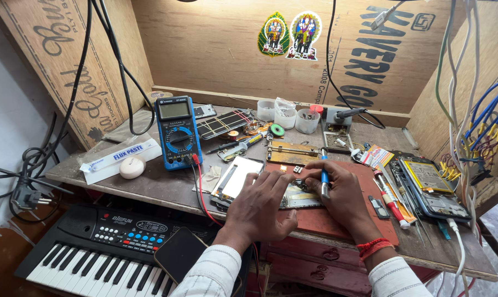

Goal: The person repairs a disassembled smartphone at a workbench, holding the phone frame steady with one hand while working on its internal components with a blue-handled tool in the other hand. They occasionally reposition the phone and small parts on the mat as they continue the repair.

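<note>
Plywood-walled workbench (166,184): right fingers (337,195) clamp screwdriver (324,179), left fingers (260,206) together on phone (298,197)

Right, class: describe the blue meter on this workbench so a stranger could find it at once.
Start at the wooden workbench and look to its left half, beyond the black keyboard. There a digital multimeter stands propped up, right of the white oval puck. It alone has a blue casing, a grey screen and a round dial, with a red lead trailing towards the left hand.
</note>
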Tool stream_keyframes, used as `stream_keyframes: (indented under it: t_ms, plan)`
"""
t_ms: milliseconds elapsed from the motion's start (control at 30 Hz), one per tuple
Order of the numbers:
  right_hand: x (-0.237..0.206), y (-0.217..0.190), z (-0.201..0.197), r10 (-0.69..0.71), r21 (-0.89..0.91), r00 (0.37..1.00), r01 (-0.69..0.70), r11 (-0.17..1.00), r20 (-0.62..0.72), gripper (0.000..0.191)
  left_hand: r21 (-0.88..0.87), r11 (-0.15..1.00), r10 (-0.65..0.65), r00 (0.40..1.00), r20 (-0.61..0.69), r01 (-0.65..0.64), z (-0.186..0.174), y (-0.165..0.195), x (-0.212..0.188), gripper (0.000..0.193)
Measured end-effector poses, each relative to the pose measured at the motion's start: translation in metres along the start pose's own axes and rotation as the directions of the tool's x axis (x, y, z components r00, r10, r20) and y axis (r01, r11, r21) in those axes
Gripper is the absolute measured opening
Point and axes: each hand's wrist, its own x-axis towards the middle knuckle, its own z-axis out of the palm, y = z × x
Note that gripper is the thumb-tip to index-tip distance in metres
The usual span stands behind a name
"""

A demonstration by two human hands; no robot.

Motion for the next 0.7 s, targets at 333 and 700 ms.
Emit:
stream_keyframes:
  t_ms: [333,700]
  plan:
    - [-0.0003,-0.0079,-0.0009,0.012,-0.024,1.000,-0.013,1.000,-0.017,0.030,-0.003,0.999,0.032,0.999,-0.025,-0.032,-0.0005,0.0008,0.0000,0.069]
    - [-0.0004,-0.0040,-0.0018,0.040,0.022,0.999,-0.040,0.999,-0.032,0.021,-0.035,0.999,0.014,1.000,0.019,-0.014,-0.0006,0.0007,0.0010,0.074]
